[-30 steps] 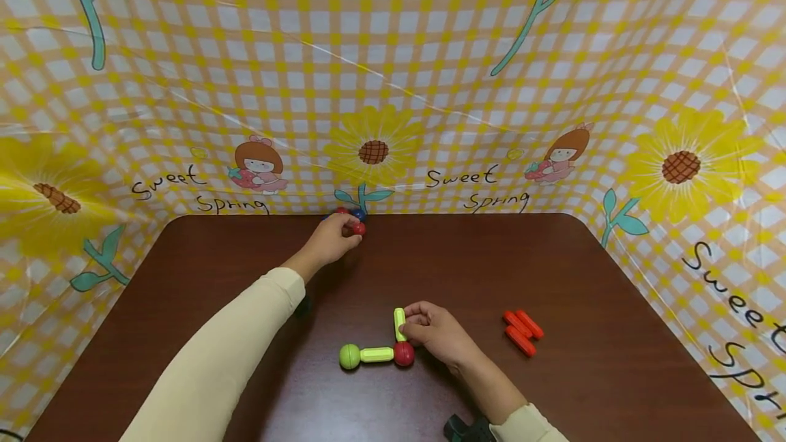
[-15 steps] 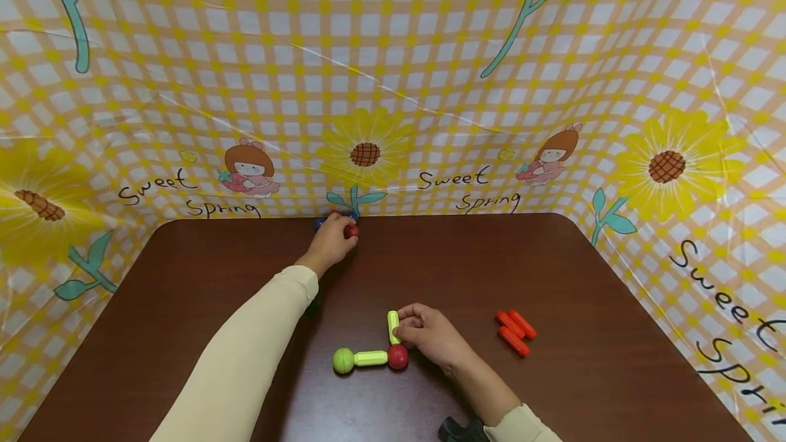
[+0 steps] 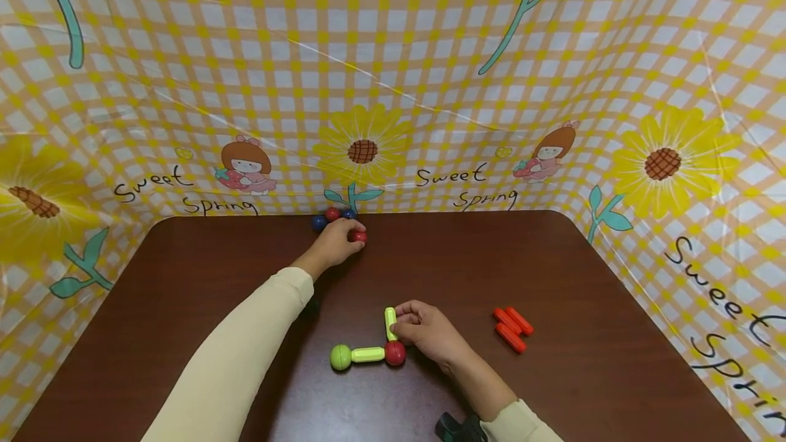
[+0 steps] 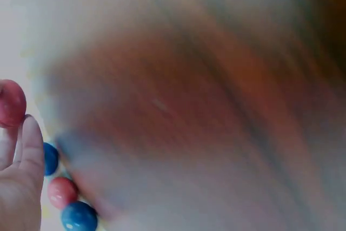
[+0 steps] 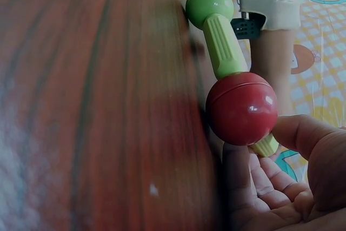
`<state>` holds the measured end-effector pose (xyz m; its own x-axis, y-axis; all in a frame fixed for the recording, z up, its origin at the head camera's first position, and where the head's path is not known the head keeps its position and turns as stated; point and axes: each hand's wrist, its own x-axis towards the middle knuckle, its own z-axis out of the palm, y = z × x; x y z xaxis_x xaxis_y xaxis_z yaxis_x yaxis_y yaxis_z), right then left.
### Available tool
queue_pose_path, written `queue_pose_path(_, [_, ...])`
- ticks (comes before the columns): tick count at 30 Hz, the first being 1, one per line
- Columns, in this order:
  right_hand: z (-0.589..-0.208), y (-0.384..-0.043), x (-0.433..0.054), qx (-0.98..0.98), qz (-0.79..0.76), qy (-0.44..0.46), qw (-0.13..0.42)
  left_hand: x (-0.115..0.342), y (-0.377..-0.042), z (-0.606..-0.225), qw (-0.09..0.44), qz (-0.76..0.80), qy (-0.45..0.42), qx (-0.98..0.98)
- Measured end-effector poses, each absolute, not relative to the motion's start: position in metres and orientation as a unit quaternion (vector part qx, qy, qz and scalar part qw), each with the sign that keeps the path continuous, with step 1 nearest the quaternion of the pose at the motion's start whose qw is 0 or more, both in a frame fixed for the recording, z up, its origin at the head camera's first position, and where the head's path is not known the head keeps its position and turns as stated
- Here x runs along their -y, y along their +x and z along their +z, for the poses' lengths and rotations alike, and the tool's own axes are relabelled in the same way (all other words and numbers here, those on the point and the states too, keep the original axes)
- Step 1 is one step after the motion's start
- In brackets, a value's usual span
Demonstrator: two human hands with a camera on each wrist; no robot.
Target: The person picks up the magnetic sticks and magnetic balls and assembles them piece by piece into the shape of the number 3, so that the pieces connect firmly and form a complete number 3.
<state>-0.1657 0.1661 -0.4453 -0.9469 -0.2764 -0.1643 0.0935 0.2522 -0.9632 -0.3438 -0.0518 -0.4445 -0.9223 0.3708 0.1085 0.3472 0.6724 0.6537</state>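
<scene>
Right of green ball, right hand, fingers curled, pinches rod, long axis fore-and-aft, free end pointing away; well beyond green ball, left hand pinches red ball.

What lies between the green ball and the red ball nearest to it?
A rod joins the green ball to the red ball; the head and right wrist views show it.

Balls and sticks on table
</scene>
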Motion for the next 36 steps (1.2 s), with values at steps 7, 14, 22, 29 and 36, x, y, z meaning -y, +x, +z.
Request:
queue_pose_path(7, [-0.445, -0.168, -0.166, -0.782, -0.602, -0.055, 0.148, 0.045, -0.328, -0.429, 0.071, 0.379, 0.207, -0.899])
queue_pose_path(14, [-0.447, -0.171, -0.165, -0.784, -0.601, -0.053, 0.148, 0.048, -0.310, -0.424, 0.088, 0.364, 0.248, -0.893])
queue_pose_path(22, [-0.448, -0.167, -0.166, -0.785, -0.600, -0.045, 0.150, 0.048, -0.286, -0.422, 0.130, 0.357, 0.299, -0.875])
queue_pose_path(29, [-0.451, -0.169, -0.165, -0.783, -0.602, -0.046, 0.152, 0.047, -0.272, -0.420, 0.146, 0.380, 0.334, -0.850])
queue_pose_path(36, [-0.450, -0.170, -0.167, -0.783, -0.601, -0.052, 0.149, 0.046, -0.263, -0.420, 0.157, 0.381, 0.360, -0.837])
